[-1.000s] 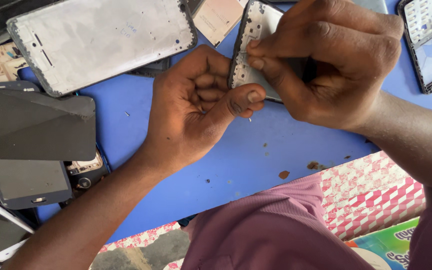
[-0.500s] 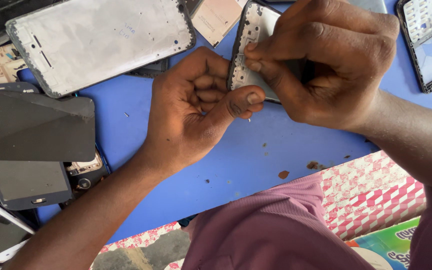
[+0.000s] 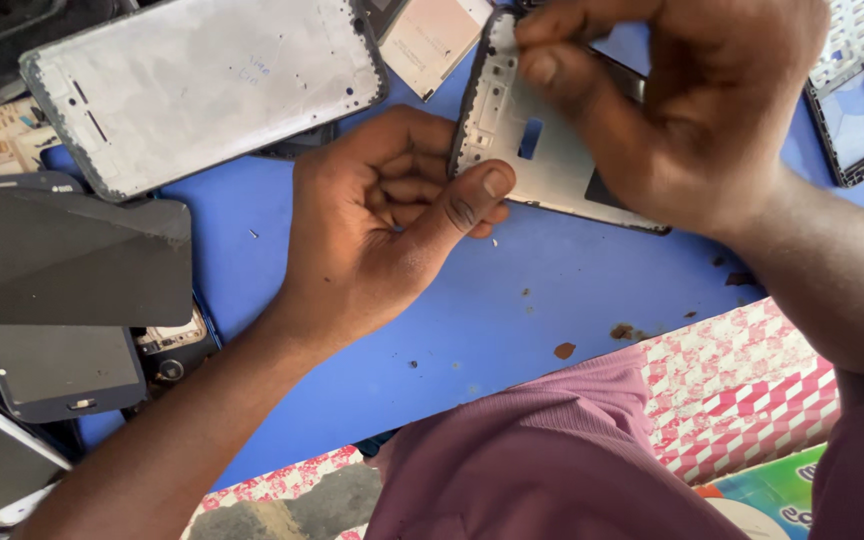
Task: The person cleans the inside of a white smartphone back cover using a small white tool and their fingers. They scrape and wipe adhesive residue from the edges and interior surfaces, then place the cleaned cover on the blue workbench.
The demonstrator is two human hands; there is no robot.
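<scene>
Grey phone mid-frame (image 3: 542,150), with a small rectangular cut-out and perforated edges, held tilted above the blue table (image 3: 512,300) at far centre. Left hand (image 3: 392,220) curled, thumb pressed on its near-left corner; right hand (image 3: 672,100) clamped over its far edge, fingers together. Larger grey phone frame (image 3: 202,85) lies far left; green printed package (image 3: 782,495) near right.

Dark rectangular phone screens (image 3: 62,365) stacked far left

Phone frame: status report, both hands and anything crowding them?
Left hand grips phone frame at its lower edge. Right hand pinches its top. Bigger frame lies apart, left.
</scene>
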